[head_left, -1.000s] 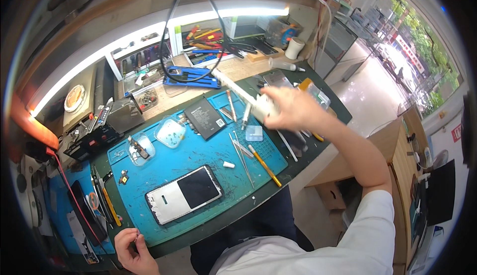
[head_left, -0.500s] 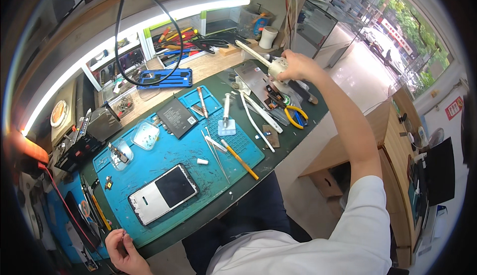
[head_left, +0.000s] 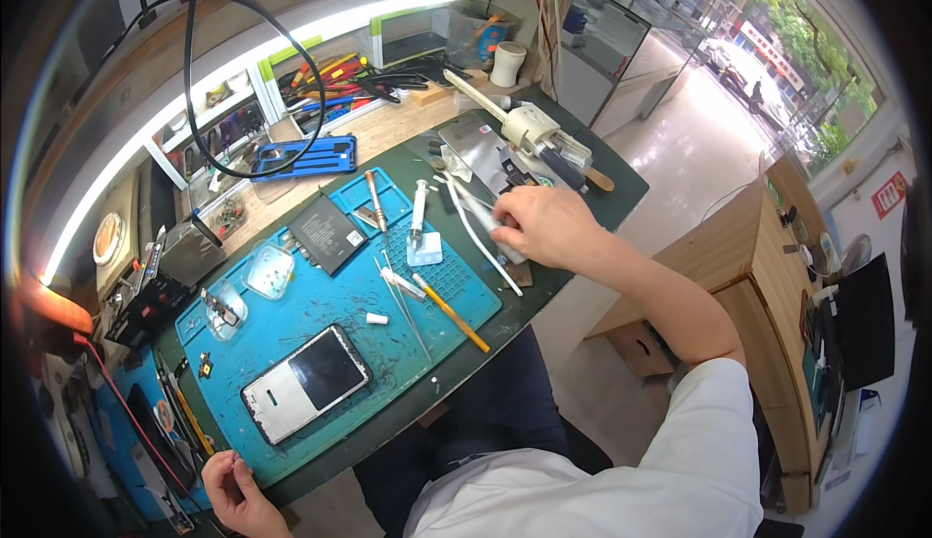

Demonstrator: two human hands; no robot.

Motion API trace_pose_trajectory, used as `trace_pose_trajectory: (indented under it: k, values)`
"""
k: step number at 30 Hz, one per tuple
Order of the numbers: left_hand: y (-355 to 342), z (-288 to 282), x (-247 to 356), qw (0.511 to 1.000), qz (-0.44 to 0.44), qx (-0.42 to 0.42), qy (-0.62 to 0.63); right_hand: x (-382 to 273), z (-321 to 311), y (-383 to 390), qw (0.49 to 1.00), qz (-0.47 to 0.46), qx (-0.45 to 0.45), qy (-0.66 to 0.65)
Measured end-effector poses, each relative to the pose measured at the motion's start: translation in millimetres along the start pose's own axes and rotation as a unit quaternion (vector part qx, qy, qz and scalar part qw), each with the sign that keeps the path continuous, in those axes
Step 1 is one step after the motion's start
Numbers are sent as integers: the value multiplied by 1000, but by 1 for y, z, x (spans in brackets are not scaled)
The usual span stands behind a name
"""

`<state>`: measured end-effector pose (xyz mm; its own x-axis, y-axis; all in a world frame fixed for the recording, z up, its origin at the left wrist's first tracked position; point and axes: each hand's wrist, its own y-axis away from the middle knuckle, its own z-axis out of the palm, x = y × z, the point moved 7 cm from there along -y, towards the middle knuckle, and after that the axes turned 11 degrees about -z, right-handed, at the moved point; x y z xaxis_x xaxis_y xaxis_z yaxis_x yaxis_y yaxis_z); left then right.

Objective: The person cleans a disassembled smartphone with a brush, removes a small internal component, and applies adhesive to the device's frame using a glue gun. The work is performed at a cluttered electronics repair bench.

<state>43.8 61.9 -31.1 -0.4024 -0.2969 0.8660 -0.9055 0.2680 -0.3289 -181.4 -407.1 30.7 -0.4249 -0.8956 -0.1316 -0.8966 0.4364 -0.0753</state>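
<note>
My right hand (head_left: 546, 224) reaches over the tools at the right of the bench, fingers curled down beside a thick white stick-like tool (head_left: 482, 216). What the fingers grip, if anything, is hidden. Beyond it lies a cream-coloured glue gun (head_left: 529, 127), apart from the hand. At the lower left, by the bench edge, my left hand (head_left: 238, 494) is closed with thumb against fingers; any small thing in it cannot be made out. On the blue mat lies a phone body (head_left: 291, 397) with a silver-white and black inside.
The blue mat (head_left: 349, 358) carries a battery (head_left: 328, 233), a syringe (head_left: 419, 210), a screwdriver (head_left: 376, 198), tweezers (head_left: 403, 310), a yellow-handled knife (head_left: 451, 315) and a small clear tray (head_left: 268, 271). A black cable (head_left: 322, 82) loops above. A blue phone frame (head_left: 306, 155) lies behind.
My right hand has let go of the glue gun, which now lies on the bench, and has come nearer, over the tools. My left hand has barely moved. The whole view has shifted slightly.
</note>
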Motion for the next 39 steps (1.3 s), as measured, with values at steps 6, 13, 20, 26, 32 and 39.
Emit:
trace_pose_trajectory:
  k: [6, 13, 20, 26, 32, 39]
  values:
    - [0, 1, 1, 1000, 12, -3, -1, 50, -19, 2, 988, 91, 119, -27]
    - [0, 2, 0, 1000, 5, -5, -8, 40, -6, -11, 982, 106, 118, 103]
    - [2, 1, 11, 1000, 16, -9, -9, 31, -13, -38, 983, 107, 121, 87]
    - [1, 5, 14, 1000, 15, -7, -25, -25, -3, -61, 993, -19, 117, 14]
    - [-1, 5, 7, 1000, -22, -8, -14, -62, 16, -102, 997, 48, 40, 49]
    - [2, 6, 7, 1000, -28, -5, -12, 40, -28, -72, 981, 122, 148, -33]
